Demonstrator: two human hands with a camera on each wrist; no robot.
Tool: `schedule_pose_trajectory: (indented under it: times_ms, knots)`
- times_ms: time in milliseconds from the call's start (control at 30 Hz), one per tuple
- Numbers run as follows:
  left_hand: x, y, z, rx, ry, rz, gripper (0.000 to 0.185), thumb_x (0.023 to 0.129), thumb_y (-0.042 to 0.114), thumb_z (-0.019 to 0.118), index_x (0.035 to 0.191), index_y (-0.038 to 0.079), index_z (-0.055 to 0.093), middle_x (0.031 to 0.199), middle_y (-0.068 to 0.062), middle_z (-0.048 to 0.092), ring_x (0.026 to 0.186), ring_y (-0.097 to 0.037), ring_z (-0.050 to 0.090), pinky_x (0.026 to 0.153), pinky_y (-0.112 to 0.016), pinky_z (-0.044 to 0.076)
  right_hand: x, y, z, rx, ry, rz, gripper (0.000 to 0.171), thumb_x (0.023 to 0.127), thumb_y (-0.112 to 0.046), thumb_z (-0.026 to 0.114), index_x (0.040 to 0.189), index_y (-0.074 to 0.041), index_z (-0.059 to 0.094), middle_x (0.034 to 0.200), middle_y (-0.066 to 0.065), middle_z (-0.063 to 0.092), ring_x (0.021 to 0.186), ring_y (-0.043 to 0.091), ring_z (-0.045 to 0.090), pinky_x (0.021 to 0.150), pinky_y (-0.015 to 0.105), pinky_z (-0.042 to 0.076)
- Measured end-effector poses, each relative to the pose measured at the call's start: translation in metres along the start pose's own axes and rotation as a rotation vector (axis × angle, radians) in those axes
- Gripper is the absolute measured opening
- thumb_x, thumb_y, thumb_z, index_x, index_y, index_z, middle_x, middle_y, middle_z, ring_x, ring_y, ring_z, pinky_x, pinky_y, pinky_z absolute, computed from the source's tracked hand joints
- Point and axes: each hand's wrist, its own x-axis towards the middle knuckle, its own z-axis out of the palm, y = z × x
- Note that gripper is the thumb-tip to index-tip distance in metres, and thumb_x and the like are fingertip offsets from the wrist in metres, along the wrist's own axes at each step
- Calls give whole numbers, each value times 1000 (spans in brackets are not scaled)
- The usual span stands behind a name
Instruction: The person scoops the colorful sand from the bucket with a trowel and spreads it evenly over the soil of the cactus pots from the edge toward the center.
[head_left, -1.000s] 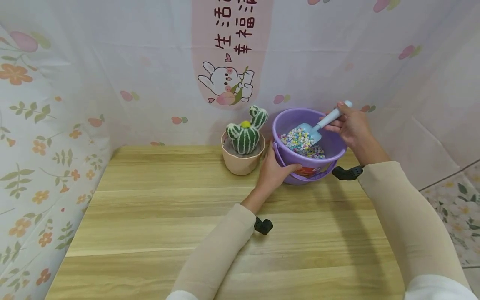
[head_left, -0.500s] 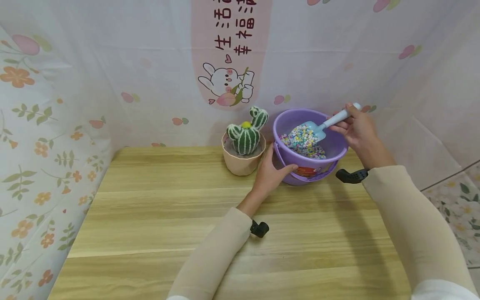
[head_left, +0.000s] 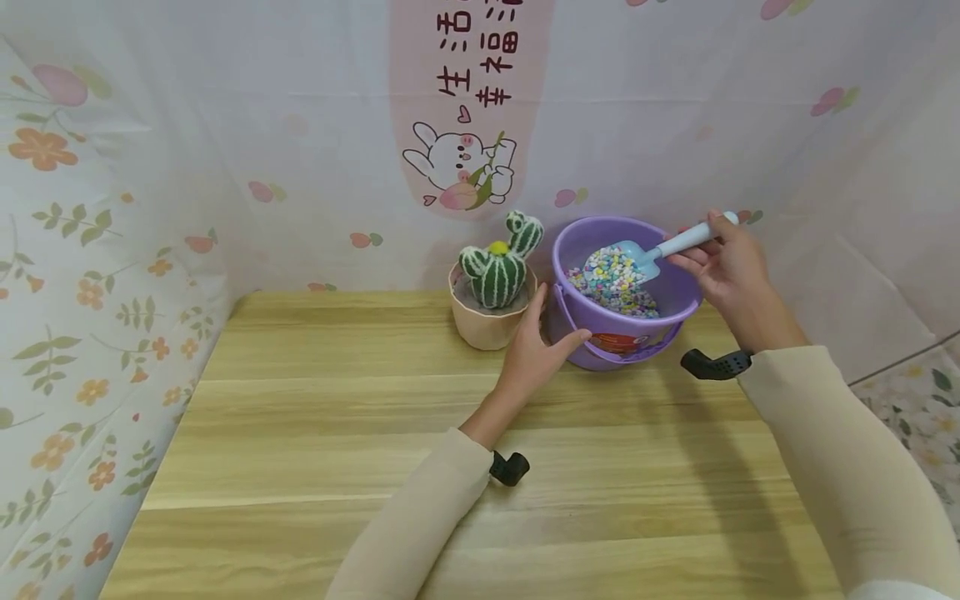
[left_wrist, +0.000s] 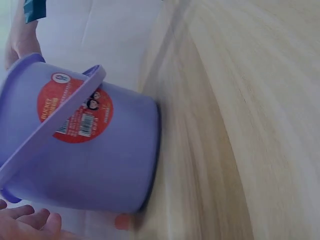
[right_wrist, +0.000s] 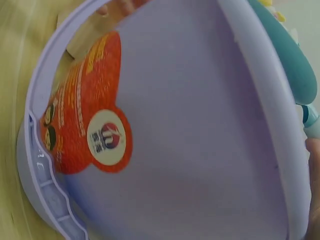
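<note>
A purple bucket (head_left: 561, 312) with small pastel pebbles (head_left: 592, 290) in it stands at the back right of the table. My right hand (head_left: 738, 279) grips the handle of a light-blue scoop (head_left: 686, 240), whose blade, heaped with pebbles, is inside the bucket. In the right wrist view the scoop (right_wrist: 290, 60) shows past the bucket's rim (right_wrist: 280, 115). Between the bucket and a potted cactus, my left hand (head_left: 528, 350) has its thumb and fingers spread. The left wrist view has that hand (left_wrist: 30, 225) beside the bucket wall (left_wrist: 115, 165), fingers loose and a small gap apart.
The knitted green cactus (head_left: 501, 279) sits in a peach pot (head_left: 483, 325) left of the bucket. A patterned cloth (head_left: 300, 125) hangs behind the wooden table (head_left: 315, 433). The bucket's carrying handle (left_wrist: 55, 120) hangs down over its red label.
My right hand has moved to the right with the scoop, which carries a heap of pebbles. My left hand has shifted slightly left, away from the bucket.
</note>
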Motion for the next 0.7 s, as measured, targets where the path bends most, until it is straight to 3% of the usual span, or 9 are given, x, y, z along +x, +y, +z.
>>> schedule_pose_trajectory:
  times_ms: [133, 233, 467, 700]
  knots:
    - [-4, 5, -8, -52, -7, 48, 93, 83, 43, 76, 156, 22, 22, 157, 4, 33, 142, -12, 32, 113, -32, 32, -4, 1, 0, 20, -8, 6, 69, 93, -15, 64, 146, -42, 29, 113, 21, 54, 101, 44, 65, 106, 48, 27]
    - [-8, 7, -13, -64, -5, 68, 91, 84, 40, 76, 155, 17, 24, 156, -3, 36, 142, -16, 35, 113, -36, 32, -6, 2, -1, 58, 2, 19, 67, 93, -15, 65, 143, -46, 32, 118, 20, 52, 108, 44, 62, 110, 46, 24]
    - [-13, 12, -25, -53, 1, 71, 89, 85, 39, 75, 155, 17, 24, 154, -7, 37, 139, -25, 39, 111, -36, 36, -10, 5, -3, 109, 15, 41, 66, 92, -16, 66, 142, -44, 31, 122, 18, 50, 134, 34, 40, 109, 46, 27]
    - [-19, 12, -36, -52, 13, 118, 87, 86, 35, 74, 154, 12, 26, 151, -10, 42, 136, -23, 44, 109, -40, 39, -20, 11, -4, 132, -23, 49, 55, 93, -15, 65, 135, -33, 35, 120, 19, 50, 120, 42, 55, 103, 52, 37]
